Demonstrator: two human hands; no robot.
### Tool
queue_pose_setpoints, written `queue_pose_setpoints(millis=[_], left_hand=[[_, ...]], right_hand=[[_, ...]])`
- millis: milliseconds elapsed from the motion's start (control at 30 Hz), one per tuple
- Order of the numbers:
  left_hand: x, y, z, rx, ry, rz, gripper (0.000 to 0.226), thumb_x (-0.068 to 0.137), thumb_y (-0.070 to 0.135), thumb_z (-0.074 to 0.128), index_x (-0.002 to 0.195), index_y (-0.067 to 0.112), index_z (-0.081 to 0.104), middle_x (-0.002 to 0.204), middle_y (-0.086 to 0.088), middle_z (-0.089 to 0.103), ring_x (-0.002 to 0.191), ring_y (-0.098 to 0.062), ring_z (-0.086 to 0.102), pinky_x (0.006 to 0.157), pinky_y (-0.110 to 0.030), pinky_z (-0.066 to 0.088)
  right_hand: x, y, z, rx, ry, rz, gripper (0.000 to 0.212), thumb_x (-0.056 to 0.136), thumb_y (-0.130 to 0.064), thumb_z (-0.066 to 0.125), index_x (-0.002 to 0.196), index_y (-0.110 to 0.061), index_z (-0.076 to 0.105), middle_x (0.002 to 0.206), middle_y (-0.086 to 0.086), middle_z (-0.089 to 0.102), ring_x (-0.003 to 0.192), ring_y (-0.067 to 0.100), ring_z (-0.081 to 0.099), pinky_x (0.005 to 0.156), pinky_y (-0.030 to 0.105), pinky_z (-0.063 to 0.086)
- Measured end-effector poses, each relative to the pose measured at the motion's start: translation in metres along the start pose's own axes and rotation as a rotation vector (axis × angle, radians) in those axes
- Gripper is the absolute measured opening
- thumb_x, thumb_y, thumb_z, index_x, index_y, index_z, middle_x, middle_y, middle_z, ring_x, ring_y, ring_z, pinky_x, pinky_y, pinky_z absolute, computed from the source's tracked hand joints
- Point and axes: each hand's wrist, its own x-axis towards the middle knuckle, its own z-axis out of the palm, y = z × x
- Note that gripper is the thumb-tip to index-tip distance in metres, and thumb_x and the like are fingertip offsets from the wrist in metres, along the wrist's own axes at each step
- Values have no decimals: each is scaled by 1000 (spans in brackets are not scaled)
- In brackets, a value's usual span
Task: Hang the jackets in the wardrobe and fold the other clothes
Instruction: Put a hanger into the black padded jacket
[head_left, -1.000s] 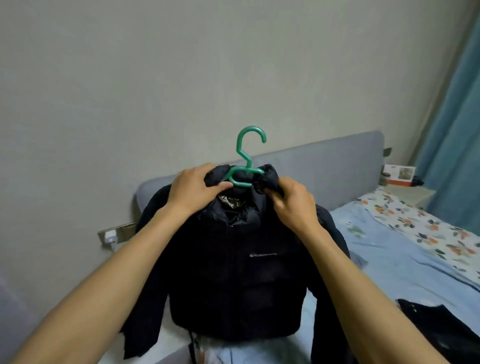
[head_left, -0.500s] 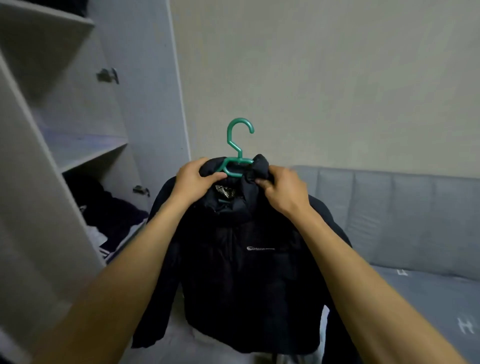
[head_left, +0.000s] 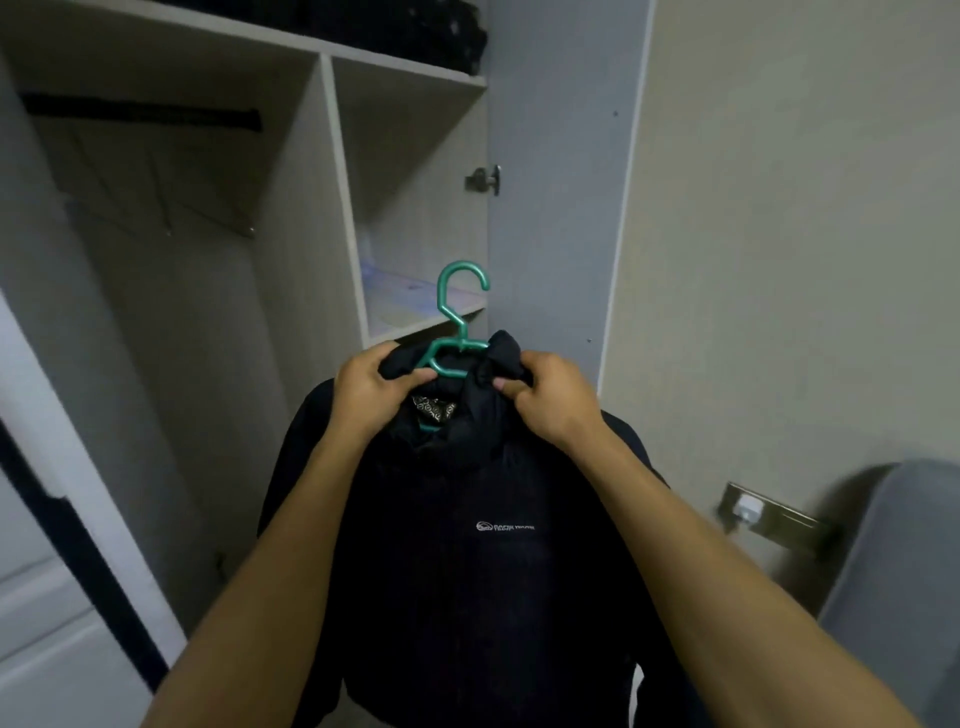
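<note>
Both of your hands are up at the collar of the black jacket (head_left: 467, 545) in the head view: your left hand (head_left: 371, 387) pinches the collar fabric against the green hanger (head_left: 453, 332), and your right hand (head_left: 540, 397) has its fingers curled round the bunched collar on the other side. The jacket hangs from the hanger in front of you, just before the open wardrobe (head_left: 332, 197), its hook standing free above your knuckles and opening to the right. The dark rail (head_left: 140, 111) runs across the top of the wardrobe's left compartment, well above and to the left of the hook. To do this step well, I judge you should keep one hand on the hanger's neck so the collar cannot slip off, lift the hook higher than the rail, carry it into the left compartment and lower it over the rail. Watch that the sleeves do not catch on the compartment's divider
</note>
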Motion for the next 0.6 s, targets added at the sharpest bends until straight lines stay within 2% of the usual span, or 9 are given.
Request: queue_pose_setpoints(millis=[100,200,267,333,400,467,533,600], left_hand=[[17,-16,-17,-3,61,-61,20,73,31,86,89,28,75,83,5,76,83,-18,72,85,-47,57],[29,-25,-33,21,94,-92,18,74,31,85,85,41,75,83,11,76,83,-12,73,86,-46,58],[32,-29,-42,67,93,-104,19,75,35,84,84,49,74,83,15,76,83,-9,72,85,-43,58],[34,-36,-53,112,81,-152,18,75,39,83,89,47,75,85,15,76,83,-8,72,83,-38,58],[32,-37,-60,126,57,-174,20,74,35,85,90,43,76,86,13,76,81,-5,72,79,-32,57],[30,-36,-66,127,27,-186,22,75,31,84,94,37,75,91,11,76,85,-4,71,81,-30,56],[28,-31,-74,177,-43,-292,28,75,35,84,102,31,74,98,10,76,93,-5,70,92,-32,54],[25,-27,-89,337,-168,-427,30,71,47,83,97,34,76,96,15,75,93,-1,69,93,-28,53]], right_hand=[[40,-5,22,56,-69,-80,17,93,-34,63,85,-20,58,81,1,61,87,32,61,70,35,47],[78,-9,42,124,-155,-149,18,93,-34,63,88,-16,61,86,6,66,88,32,63,80,45,53],[98,-8,52,161,-204,-212,16,93,-32,64,91,-17,64,89,7,69,88,29,64,83,46,53],[118,-8,64,205,-265,-273,17,93,-29,65,97,-13,68,92,6,70,89,26,65,84,46,53],[135,-5,77,257,-316,-327,16,92,-27,67,99,-12,70,94,5,71,89,24,65,85,46,53],[149,-3,88,306,-347,-377,15,92,-24,68,98,-10,70,95,6,71,90,25,65,86,47,53],[166,4,99,353,-386,-427,14,91,-22,69,97,-9,71,94,8,71,90,27,66,86,47,53],[174,7,107,370,-379,-454,15,90,-20,70,97,-7,71,96,10,71,91,27,65,87,47,53]])
